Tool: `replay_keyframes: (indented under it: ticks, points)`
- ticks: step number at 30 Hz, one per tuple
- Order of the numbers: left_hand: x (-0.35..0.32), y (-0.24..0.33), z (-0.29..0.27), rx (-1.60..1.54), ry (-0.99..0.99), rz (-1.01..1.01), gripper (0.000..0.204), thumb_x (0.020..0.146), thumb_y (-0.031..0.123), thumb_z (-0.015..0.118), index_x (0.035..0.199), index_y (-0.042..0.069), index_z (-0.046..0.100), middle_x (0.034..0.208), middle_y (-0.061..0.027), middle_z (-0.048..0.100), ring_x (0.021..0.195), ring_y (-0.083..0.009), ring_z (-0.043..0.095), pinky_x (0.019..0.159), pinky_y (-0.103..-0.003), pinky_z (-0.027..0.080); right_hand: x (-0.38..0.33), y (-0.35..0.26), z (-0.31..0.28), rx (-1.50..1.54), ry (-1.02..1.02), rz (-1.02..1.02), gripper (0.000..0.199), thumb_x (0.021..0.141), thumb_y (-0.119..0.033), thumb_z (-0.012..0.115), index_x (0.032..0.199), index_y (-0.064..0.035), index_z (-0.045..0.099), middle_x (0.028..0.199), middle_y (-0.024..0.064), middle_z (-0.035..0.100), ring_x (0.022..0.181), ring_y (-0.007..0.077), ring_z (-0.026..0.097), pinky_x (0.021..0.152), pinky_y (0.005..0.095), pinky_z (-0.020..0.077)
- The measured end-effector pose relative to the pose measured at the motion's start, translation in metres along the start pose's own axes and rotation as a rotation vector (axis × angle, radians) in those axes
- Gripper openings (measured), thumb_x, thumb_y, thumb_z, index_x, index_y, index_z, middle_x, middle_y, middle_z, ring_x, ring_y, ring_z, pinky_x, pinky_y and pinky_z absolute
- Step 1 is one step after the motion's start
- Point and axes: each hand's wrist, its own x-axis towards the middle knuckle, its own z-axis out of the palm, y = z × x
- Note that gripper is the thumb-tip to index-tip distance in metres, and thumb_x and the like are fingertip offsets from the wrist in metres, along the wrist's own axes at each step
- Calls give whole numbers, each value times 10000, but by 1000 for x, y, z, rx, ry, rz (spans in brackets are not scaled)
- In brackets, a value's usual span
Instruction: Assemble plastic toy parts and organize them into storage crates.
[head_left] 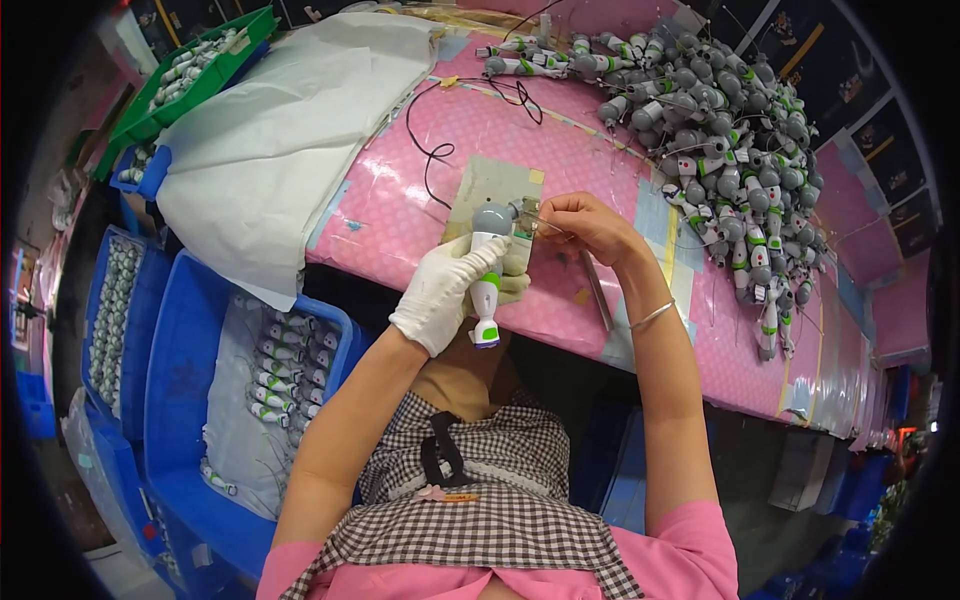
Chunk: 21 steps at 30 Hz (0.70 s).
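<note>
My left hand, in a white glove, is wrapped round a white toy limb with green bands. The limb's grey ball end points away from me, and its white foot-like end hangs toward me past the table edge. A small metal fixture stands beside the ball, on a plate lying on the table. My bare right hand is closed in a pinch just right of the fixture, on what looks like a thin wire. My fingers partly hide the contact.
A big heap of similar toy limbs with thin wires covers the table's right. Blue bins of limbs stand at my left, below a white sheet. A green tray sits at far left. A black cable crosses the pink tabletop.
</note>
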Motion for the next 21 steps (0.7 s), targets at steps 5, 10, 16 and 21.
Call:
replay_keyframes:
  ticks: [5, 10, 16, 21]
  points:
    - [0, 3, -3, 8, 13, -6, 284, 890, 195, 560, 1071, -22, 540, 913, -93, 608, 748, -192, 627, 685, -326, 539, -3, -3, 13, -78, 145, 17, 161, 826, -185, 556, 707, -78, 576, 589, -41, 482, 491, 44, 420, 439, 202, 312]
    - [-1, 2, 6, 0, -9, 27, 300, 888, 199, 560, 1090, -21, 526, 925, -93, 602, 754, -191, 626, 684, -334, 539, -12, -4, 20, -116, 325, -58, 162, 793, -172, 558, 664, -76, 577, 568, -26, 497, 471, 50, 426, 422, 205, 320]
    - [-21, 6, -4, -152, -26, -55, 288, 872, 193, 580, 1103, 38, 504, 839, -38, 562, 676, -126, 554, 598, -281, 504, -22, -18, 10, 241, 440, -245, 121, 798, -139, 588, 825, -23, 609, 653, 8, 565, 490, 73, 492, 446, 210, 408]
    - [-74, 28, -61, 63, 238, 146, 250, 849, 170, 613, 1060, 101, 498, 822, 13, 548, 624, -82, 519, 552, -252, 457, -15, -12, -96, -329, 1312, -694, 257, 775, -69, 569, 1021, 3, 581, 865, 69, 577, 722, 148, 563, 646, 271, 464]
